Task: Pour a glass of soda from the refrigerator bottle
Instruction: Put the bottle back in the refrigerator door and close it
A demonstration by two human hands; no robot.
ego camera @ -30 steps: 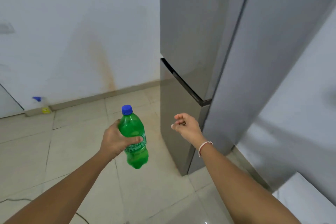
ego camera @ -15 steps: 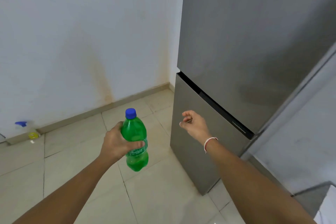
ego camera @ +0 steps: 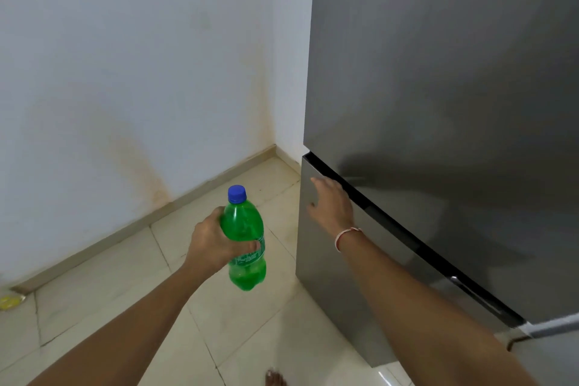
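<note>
The right hand, loosely curled in mid-air a moment ago, now lies with fingers straight and apart on the lower refrigerator door, probably pushing it shut. The left hand grips the capped green soda bottle upright above the floor; pouring comes later.

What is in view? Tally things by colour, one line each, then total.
Green: 1, the bottle
Blue: 1, its cap
Grey: 1, the fridge
Yellow: 1, an object at the left edge, too cut off to identify
Total: 4
</note>
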